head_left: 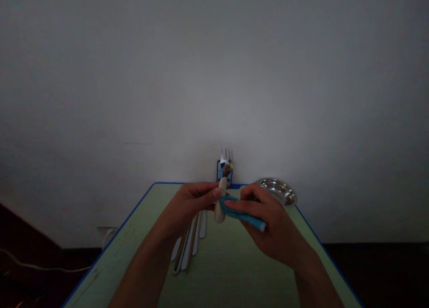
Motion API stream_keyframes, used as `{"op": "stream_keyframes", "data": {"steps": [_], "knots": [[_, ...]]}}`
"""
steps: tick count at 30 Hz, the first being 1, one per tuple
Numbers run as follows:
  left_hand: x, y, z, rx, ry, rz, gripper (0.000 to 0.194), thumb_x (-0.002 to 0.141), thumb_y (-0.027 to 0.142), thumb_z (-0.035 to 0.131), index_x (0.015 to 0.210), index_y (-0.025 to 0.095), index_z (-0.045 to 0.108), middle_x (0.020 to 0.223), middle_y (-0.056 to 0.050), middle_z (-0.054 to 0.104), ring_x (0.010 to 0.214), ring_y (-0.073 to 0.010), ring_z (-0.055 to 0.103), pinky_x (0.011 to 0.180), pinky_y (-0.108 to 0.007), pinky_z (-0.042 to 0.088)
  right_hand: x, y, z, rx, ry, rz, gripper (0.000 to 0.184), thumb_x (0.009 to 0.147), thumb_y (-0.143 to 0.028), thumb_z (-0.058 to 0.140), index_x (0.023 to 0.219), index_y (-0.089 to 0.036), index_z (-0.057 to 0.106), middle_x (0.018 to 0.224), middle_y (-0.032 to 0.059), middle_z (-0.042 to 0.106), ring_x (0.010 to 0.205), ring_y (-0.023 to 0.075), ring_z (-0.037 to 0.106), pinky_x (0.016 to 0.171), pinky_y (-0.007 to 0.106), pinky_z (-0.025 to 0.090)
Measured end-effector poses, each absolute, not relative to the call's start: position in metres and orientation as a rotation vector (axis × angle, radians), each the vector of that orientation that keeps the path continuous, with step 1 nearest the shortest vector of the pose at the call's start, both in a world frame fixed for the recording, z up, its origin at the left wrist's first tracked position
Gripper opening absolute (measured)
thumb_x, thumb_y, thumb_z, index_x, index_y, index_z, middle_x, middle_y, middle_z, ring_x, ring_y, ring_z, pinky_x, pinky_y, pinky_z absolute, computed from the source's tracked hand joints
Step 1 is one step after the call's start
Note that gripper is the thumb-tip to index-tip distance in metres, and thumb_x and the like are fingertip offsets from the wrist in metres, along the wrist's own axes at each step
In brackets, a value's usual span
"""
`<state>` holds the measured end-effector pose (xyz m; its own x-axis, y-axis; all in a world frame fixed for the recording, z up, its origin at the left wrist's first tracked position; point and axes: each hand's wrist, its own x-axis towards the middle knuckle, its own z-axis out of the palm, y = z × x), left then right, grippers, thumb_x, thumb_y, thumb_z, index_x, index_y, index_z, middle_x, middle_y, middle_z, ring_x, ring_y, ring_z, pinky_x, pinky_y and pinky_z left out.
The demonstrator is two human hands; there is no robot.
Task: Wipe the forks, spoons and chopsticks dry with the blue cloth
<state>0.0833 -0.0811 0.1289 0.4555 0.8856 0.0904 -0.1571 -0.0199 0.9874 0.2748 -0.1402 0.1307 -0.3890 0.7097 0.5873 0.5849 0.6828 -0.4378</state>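
A fork [220, 212] with a pale handle and metal tines stands upright, tines up, above the table. My left hand [196, 200] pinches its handle between thumb and fingers. In my right hand [266, 214] is a folded blue cloth [243, 215], gripped with the fingers closed and pressed against the right side of the fork's handle. Below and left of the fork, several long utensils [189, 244] with white and brown handles lie side by side; my left hand and forearm hide their far ends.
A shiny metal bowl [280, 191] sits at the table's far right corner, partly behind my right hand. Behind the fork, a phone [219, 172] leans against the wall [214, 76]. The pale green table [234, 272] has a blue edge. A white cable [50, 268] runs at the lower left.
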Motion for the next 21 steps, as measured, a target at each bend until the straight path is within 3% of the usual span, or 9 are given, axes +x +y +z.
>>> {"op": "stream_keyframes", "data": {"steps": [21], "knots": [[0.0843,-0.0795,0.1318,1.273,0.704,0.993,0.024,0.073,0.028,0.069,0.094,0.017,0.073,0.082,-0.006,0.074,0.071,-0.0161,0.065,0.071,-0.029,0.051,0.2747,-0.1408,0.1352,-1.007,-2.174,0.258,0.044,0.074,-0.003,0.055,0.110,-0.027,0.060,0.092,0.0012,0.047,0.085,0.0129,0.048,0.073,0.029,0.041]]}}
